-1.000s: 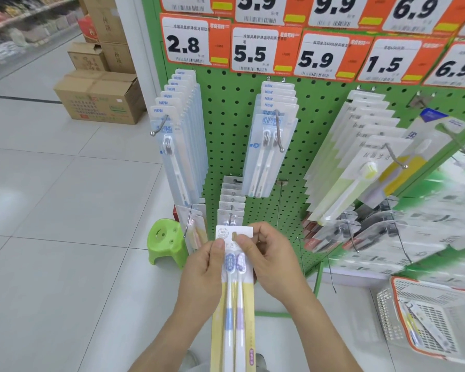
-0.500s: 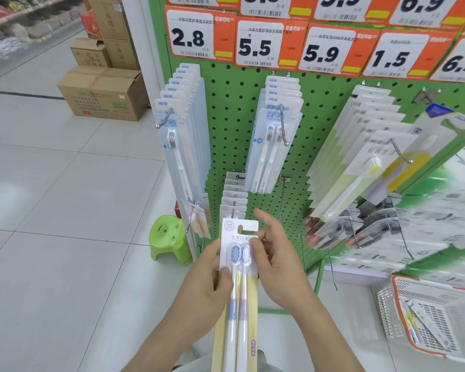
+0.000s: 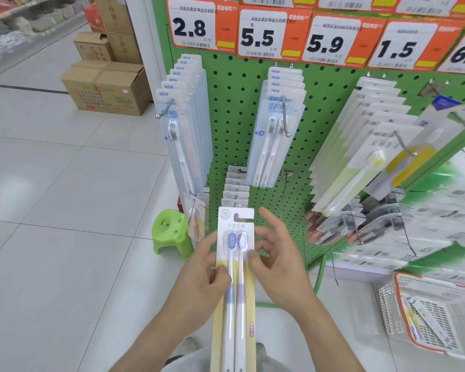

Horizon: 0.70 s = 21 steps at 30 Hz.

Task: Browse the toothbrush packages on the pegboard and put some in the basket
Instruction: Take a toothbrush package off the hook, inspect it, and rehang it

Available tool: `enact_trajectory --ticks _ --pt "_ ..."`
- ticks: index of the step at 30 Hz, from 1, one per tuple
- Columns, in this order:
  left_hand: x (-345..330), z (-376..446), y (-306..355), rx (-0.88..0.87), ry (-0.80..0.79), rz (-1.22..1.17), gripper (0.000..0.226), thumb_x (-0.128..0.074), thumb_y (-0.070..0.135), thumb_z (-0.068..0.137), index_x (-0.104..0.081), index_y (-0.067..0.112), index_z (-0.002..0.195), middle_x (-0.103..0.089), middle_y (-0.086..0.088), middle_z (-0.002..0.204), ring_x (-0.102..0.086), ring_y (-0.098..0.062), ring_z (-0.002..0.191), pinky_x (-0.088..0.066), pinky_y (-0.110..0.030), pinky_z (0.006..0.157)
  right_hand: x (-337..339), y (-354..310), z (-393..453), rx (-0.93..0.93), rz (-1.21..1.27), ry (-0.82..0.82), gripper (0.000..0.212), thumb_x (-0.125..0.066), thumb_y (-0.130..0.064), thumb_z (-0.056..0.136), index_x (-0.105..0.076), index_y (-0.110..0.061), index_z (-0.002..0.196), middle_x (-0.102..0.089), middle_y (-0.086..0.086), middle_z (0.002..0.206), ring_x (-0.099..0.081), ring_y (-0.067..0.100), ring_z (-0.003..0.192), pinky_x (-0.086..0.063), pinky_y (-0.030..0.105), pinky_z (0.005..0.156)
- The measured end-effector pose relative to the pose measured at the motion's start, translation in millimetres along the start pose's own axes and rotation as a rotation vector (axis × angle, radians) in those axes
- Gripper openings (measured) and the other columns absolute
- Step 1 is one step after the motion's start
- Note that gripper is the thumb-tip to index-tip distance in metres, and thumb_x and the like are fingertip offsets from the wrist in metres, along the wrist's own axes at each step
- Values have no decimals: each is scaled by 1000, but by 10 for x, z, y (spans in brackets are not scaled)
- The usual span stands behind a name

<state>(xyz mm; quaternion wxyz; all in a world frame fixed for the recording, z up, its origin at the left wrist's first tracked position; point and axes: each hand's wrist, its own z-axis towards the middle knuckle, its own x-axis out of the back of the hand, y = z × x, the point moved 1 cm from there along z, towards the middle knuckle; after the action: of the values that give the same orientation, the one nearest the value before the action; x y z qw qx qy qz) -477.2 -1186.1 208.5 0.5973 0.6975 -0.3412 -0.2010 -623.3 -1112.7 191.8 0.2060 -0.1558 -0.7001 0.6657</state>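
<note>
My left hand (image 3: 199,275) pinches the twin-brush pack (image 3: 235,267) upright by its left edge, face toward me for inspection, off the pegboard (image 3: 236,103); my right hand (image 3: 277,259), fingers spread, steadies its right edge, with the basket (image 3: 397,280) at lower right.
</note>
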Motion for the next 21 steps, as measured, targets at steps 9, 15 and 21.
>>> enact_trajectory --ticks 9,15,21 --pt "28 -56 1 35 76 -106 59 -44 -15 97 -43 29 138 -78 2 106 -74 -18 85 -56 -22 73 -100 124 -112 -49 -7 43 50 -68 8 87 -67 -28 122 -73 2 86 -64 15 81 -54 40 68" --pt "75 -21 -106 82 174 -75 70 -51 -17 88 -44 32 137 -78 4 104 -71 -35 80 -57 -39 75 -45 109 -135 -109 -177 -134 55 -68 0 86 -62 -40 124 -71 -14 99 -62 8 81 -48 21 57" --pt "82 40 -71 88 240 -111 46 -65 -1 93 -54 28 126 -78 9 98 -74 -25 82 -59 -32 76 -64 125 -156 -142 -75 -142 45 -68 0 87 -73 -40 107 -71 -7 91 -61 11 71 -53 41 60"
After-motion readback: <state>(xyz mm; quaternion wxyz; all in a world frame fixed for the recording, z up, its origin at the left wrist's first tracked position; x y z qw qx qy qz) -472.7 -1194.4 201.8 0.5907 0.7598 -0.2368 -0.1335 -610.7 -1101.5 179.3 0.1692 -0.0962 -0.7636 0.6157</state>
